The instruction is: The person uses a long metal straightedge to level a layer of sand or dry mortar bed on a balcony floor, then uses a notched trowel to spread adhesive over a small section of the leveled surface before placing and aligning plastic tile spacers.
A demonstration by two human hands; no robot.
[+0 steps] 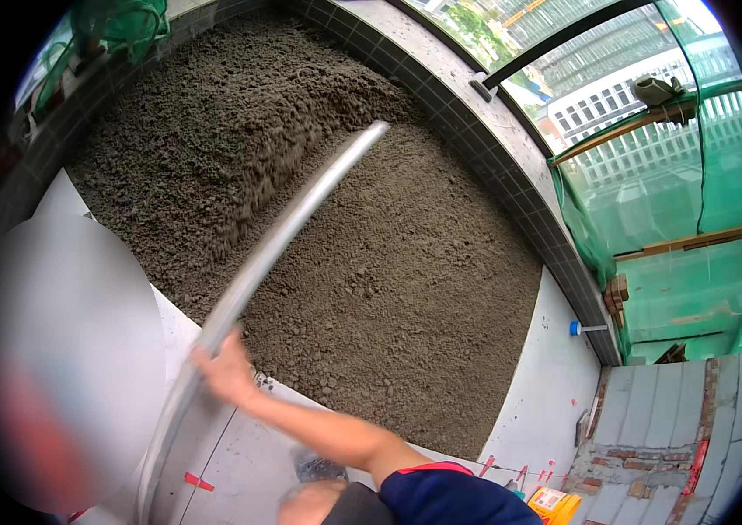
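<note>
My right hand is closed around a long, silvery metal straightedge, below its middle. The arm reaches over from the lower right, its short dark blue sleeve edged in red. The bar runs from the lower left up to the far middle, and its far end rests on or just over a bed of damp, grey-brown sand-like mix. Left of the bar the mix is heaped and rough; on its right it lies lower and flatter. My left hand does not show. Blurred bare skin beside dark cloth sits at the bottom edge; which body part it is, I cannot tell.
Pale tiles border the mix in front, with red clips on them. A low dark-tiled kerb curves round the back and right. Green netting, a grey block wall and a yellow container are at right. A large blur hides the left.
</note>
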